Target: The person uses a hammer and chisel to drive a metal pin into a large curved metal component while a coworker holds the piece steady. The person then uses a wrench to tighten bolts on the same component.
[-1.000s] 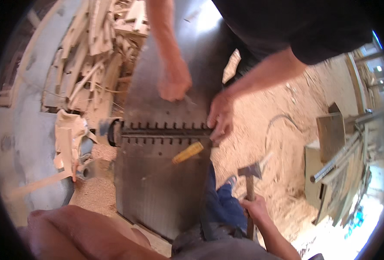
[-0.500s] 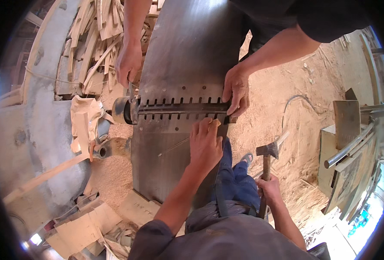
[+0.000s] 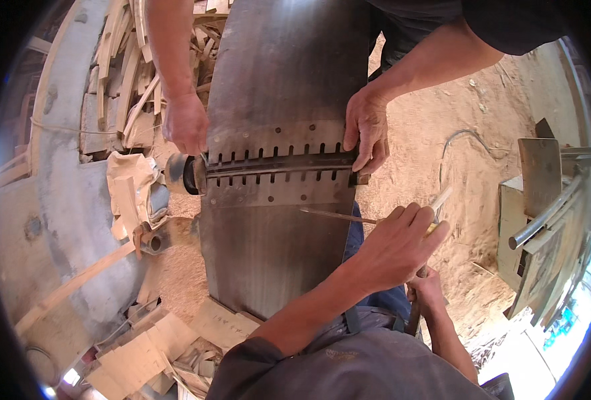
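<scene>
Two hands of my own here: left hand (image 3: pixel 395 243) pinches a thin metal rod (image 3: pixel 339 215), tip lying on the steel table (image 3: pixel 275 260) just below the slotted cutter gap (image 3: pixel 279 167). Right hand (image 3: pixel 425 293), tucked under the left, is clenched on a hammer handle (image 3: pixel 413 320). Another person's hands (image 3: pixel 367 130) sit right at that gap, so a slipping rod could jab fingers.
</scene>
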### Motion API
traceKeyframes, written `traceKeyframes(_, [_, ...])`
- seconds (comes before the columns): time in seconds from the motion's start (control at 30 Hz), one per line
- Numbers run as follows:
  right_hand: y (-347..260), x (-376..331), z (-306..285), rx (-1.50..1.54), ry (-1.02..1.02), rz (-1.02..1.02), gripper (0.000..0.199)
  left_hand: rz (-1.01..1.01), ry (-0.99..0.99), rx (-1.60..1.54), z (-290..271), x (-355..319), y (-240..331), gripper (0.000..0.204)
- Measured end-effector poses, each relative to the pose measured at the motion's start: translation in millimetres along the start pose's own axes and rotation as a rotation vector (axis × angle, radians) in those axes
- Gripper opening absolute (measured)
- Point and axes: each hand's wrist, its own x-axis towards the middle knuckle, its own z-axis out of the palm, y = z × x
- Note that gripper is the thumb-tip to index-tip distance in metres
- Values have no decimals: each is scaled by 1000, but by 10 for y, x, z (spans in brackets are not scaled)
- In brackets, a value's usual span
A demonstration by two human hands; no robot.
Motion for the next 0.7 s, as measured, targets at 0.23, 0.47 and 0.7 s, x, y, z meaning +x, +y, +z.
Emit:
traceKeyframes(0.23, [-18, -51, 34, -35, -19, 2, 16, 145, 148, 74, 126, 351, -186, 12])
traceKeyframes(0.47, [-12, -48, 19, -39, -26, 27, 17, 254, 176, 152, 43, 494, -395, 15])
traceKeyframes(0.7, [-29, -36, 31, -45, 5, 50, 18, -67, 169, 95, 217, 455, -494, 21])
